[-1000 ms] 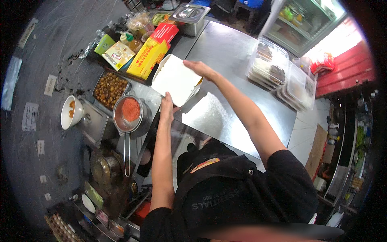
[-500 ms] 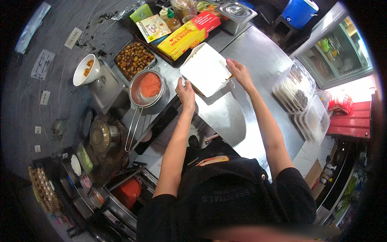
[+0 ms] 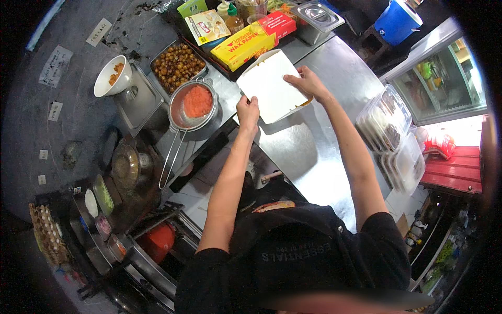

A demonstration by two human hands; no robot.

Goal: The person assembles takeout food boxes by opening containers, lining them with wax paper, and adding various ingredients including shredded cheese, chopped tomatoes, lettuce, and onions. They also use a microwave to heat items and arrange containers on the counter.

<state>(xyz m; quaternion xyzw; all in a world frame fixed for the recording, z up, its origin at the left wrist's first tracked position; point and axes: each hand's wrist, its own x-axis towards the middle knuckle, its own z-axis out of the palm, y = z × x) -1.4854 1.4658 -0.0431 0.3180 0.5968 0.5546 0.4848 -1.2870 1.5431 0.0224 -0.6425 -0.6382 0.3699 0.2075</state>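
Note:
Between my two hands is a white takeaway box (image 3: 274,86) of folded card, its pale inner face toward me and a brownish outer edge showing low on the right. My left hand (image 3: 248,112) pinches its near left edge, thumb uppermost. On the opposite side my right hand (image 3: 309,85) grips the edge, with the thumb laid over the white card and the other fingers mostly hidden beneath. Left of the box, a long-handled metal strainer (image 3: 180,121) holding orange-red minced food (image 3: 198,101) rests over a pot.
Behind the box lies a yellow-and-red wax paper carton (image 3: 246,47). A tray of small brown round food (image 3: 178,65) and a white bowl (image 3: 107,86) stand left. Stacked clear plastic containers (image 3: 384,118) line the steel counter's (image 3: 340,83) right side, near a glass-door fridge (image 3: 439,73).
My left fingers have closed on the box's edge. My right thumb has moved inward over the white card. The whole view has shifted slightly.

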